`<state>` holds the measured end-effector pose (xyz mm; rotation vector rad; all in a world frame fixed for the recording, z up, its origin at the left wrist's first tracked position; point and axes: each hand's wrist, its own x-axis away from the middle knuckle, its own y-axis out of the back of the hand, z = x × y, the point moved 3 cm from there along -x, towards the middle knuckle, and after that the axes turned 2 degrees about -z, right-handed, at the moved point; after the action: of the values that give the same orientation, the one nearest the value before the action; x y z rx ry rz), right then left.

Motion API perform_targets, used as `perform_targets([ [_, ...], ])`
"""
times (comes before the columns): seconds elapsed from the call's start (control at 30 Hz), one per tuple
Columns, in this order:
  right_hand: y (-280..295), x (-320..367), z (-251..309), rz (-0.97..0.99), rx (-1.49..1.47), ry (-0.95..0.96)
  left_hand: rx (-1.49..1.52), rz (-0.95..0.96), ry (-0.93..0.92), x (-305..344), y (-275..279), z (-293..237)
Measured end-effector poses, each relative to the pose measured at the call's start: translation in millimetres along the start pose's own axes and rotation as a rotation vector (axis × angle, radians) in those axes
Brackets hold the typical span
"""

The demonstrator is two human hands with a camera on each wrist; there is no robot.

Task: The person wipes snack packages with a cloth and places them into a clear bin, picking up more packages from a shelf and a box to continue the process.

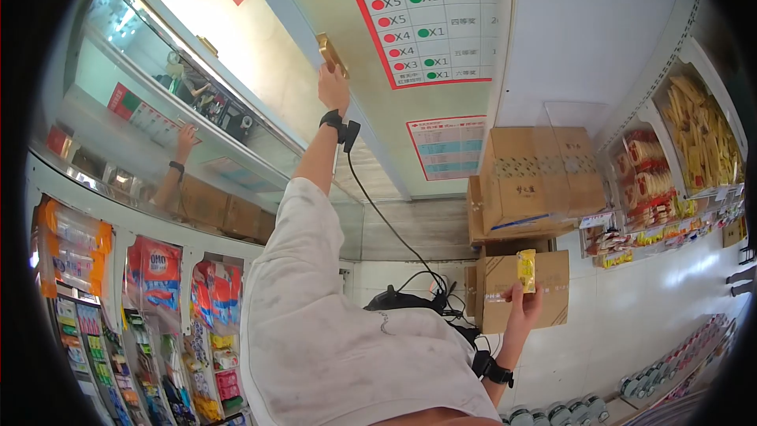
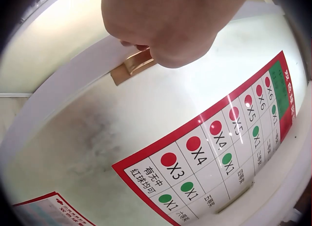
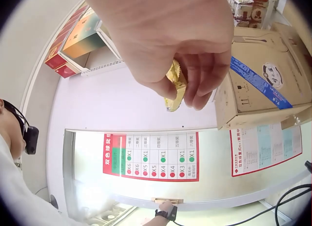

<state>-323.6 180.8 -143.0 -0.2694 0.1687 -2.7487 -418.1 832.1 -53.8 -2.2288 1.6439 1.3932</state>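
My left hand (image 1: 333, 91) reaches up and forward to a brass door handle (image 1: 328, 50) on the frosted glass door. In the left wrist view, the fingers of that hand (image 2: 163, 28) curl round the handle (image 2: 118, 75), hiding much of it. Lower at the right, my right hand (image 1: 522, 309) pinches a small yellow packet (image 1: 527, 270) between thumb and fingers, holding it upright in the head view. The right wrist view has the crinkled packet (image 3: 179, 92) sticking out below the fingertips.
Cardboard boxes (image 1: 544, 173) stand right of the door, with another box (image 1: 493, 268) behind the right hand. A glass partition (image 1: 229, 138) and racks of packaged goods (image 1: 154, 276) line the left. Snack bins (image 1: 686, 134) hang at the right. A black cable (image 1: 386, 221) trails from the left wrist.
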Motion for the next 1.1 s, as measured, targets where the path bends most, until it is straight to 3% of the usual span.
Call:
perform_targets([
  [0.13,-0.5,-7.1,-0.4,0.019,0.004,0.006,-0.097,-0.007,0.144,-11.9,15.5,23.1],
  [0.27,-1.2,-13.2,1.5,0.023,0.040,-0.010,-0.136,-0.117,0.160,-23.8,20.5,57.0],
  [0.87,-33.2,-64.7,-23.5,0.096,0.083,-0.111,-0.295,-0.115,0.263,-67.3,47.8,144.6],
  [1.0,-34.5,-75.9,-32.5,0.090,0.037,-0.101,-0.302,-0.092,0.365,-68.5,58.5,132.4],
  [1.1,-36.0,-81.4,-35.4,0.096,0.051,-0.097,-0.286,-0.125,0.343,-75.7,57.4,149.7],
])
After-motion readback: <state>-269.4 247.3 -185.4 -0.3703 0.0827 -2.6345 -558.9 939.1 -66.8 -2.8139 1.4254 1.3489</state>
